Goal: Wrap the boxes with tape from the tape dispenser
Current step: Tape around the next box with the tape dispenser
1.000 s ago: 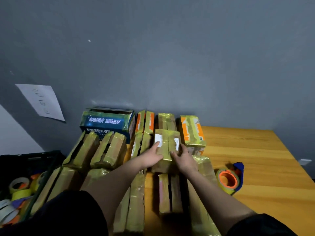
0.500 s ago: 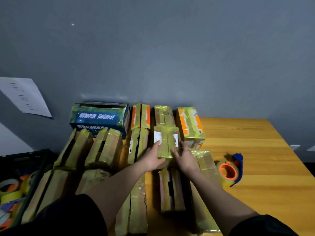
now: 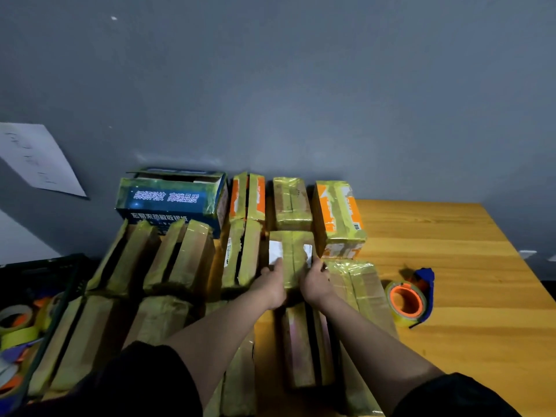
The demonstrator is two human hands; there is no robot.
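Your single head view looks forward and down onto the wooden table (image 3: 451, 251), near, facing the grey wall (image 3: 301, 85).

Taped boxes fill the left half of the table (image 3: 451, 236), set in rows from the near edge to the far wall. The printed box (image 3: 171, 200) stands far left against the wall. The labelled box (image 3: 290, 251) sits mid-row, with the left hand (image 3: 270, 284) and right hand (image 3: 314, 284) at its near end. The tape dispenser (image 3: 410, 299) lies right of the boxes. A crate (image 3: 60, 284) of tape rolls (image 3: 16, 323) sits at the far left.
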